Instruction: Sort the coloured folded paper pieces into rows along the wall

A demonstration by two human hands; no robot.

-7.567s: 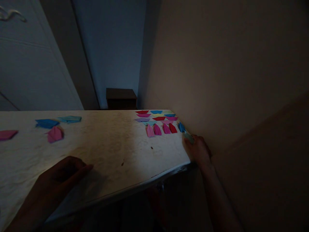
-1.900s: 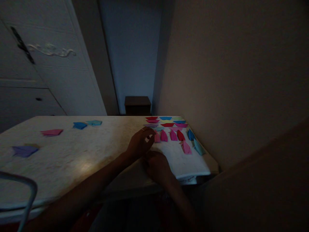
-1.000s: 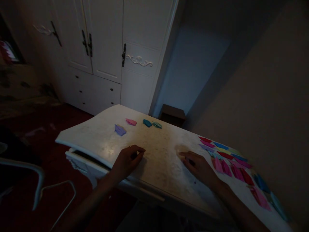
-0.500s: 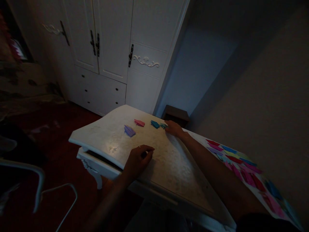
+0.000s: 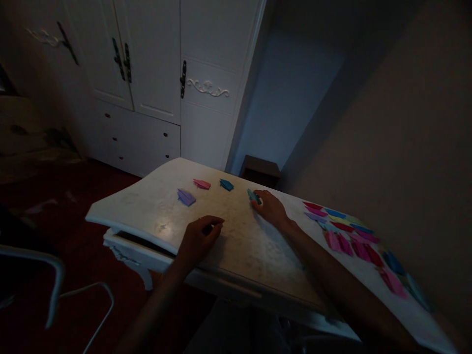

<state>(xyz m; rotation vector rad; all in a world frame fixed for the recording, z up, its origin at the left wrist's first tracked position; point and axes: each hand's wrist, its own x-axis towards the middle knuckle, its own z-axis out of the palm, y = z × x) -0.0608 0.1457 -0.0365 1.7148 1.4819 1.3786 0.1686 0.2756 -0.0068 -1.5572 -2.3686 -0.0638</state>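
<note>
My right hand [image 5: 271,206] grips a light teal folded paper piece [image 5: 253,196] between thumb and fingers, at or just over the tabletop. My left hand [image 5: 201,236] hovers near the front edge of the white table [image 5: 236,250]; its fingers curl in towards the thumb and nothing shows in them. Beyond it lie a purple folded paper piece [image 5: 187,197], a pink one [image 5: 202,184] and a darker teal one [image 5: 226,185], spaced apart. All have pointed ends, like flattened origami.
Many coloured folded papers [image 5: 342,227] lie in rows on the right of the table, by the wall. A white wardrobe [image 5: 206,123] stands behind, with a small brown cabinet [image 5: 261,167] beside it. A metal chair frame [image 5: 55,280] is at lower left.
My right hand has drawn the light teal folded paper away from the darker teal one, rightward and nearer me. My left hand keeps its curled pose. The whole view has shifted.
</note>
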